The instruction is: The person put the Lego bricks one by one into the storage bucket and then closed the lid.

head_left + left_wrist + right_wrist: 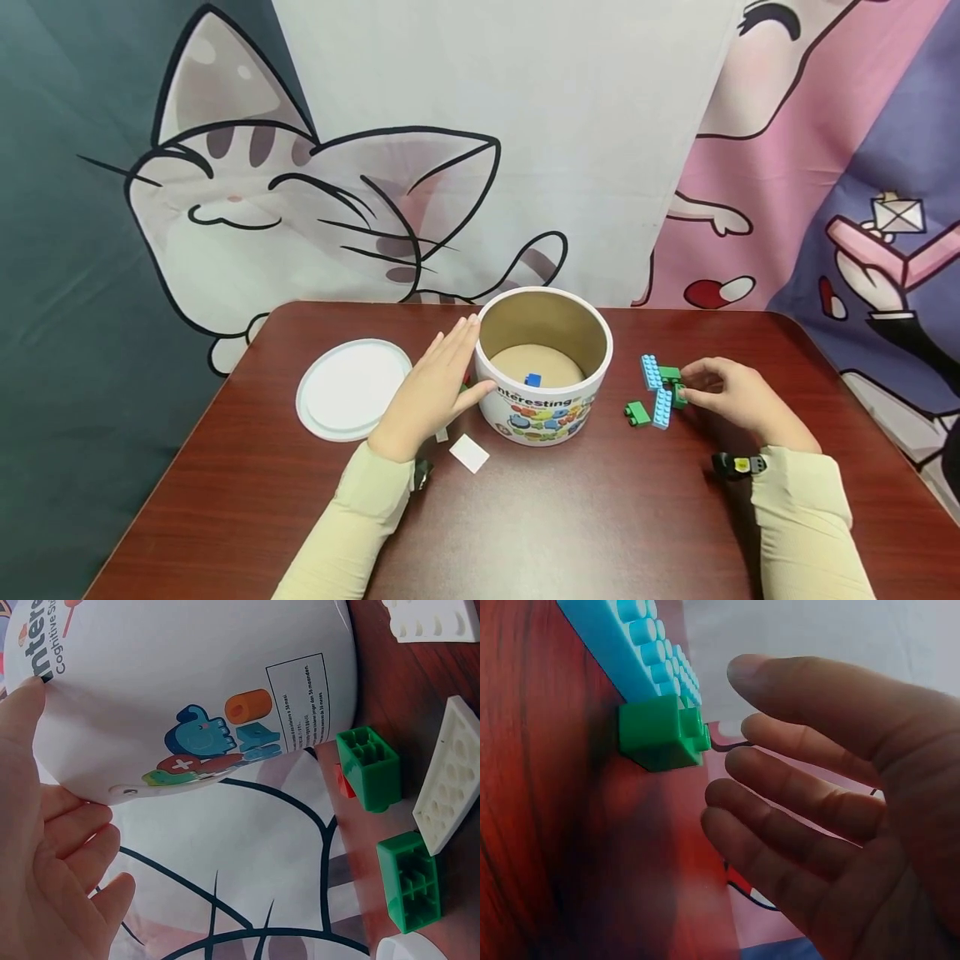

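Note:
A white round bucket (540, 427) with printed pictures stands at the table's middle, a small blue brick (532, 380) inside on its floor. My left hand (431, 387) rests against the bucket's left side, fingers extended along the rim and thumb on the printed front. To the right, my right hand (738, 404) hovers with loosely bent fingers beside a green brick (660, 733); a gap shows between thumb and fingers, with nothing held. Two light blue studded bricks (662, 408) and another green brick (670, 374) lie clustered there, and a loose green brick (637, 414) lies nearer the bucket.
A white round lid (352, 392) lies left of the bucket. Beside the bucket's left side are white studded plates (469, 453), green bricks (409, 885) and a red piece (344, 782), partly hidden by my left hand in the head view. A printed cloth hangs behind the table.

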Demonstrator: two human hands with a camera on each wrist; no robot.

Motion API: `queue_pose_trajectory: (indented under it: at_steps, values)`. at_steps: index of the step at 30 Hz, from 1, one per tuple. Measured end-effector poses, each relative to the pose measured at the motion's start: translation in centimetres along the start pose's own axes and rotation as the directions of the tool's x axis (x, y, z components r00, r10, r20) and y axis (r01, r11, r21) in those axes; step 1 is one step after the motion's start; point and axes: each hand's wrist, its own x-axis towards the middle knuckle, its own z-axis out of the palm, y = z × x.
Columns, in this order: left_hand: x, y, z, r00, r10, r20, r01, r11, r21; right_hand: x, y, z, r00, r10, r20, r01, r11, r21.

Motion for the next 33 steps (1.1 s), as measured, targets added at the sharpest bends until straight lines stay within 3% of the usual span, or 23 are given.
queue_pose_trajectory:
  at_steps: [13, 33]
  values:
    - [-0.1, -0.2, -0.4, 1.000, 0.000, 0.006, 0.000, 1.000, -0.016, 0.3, 1.3, 1.1, 0.999, -0.001, 0.047, 0.002, 0.999, -0.032]
    - [0.0, 0.1, 0.0, 1.000, -0.005, 0.009, 0.006, 1.000, -0.002, -0.2, 1.0, 0.4, 1.000, 0.010, 0.029, -0.008, 0.998, -0.061]
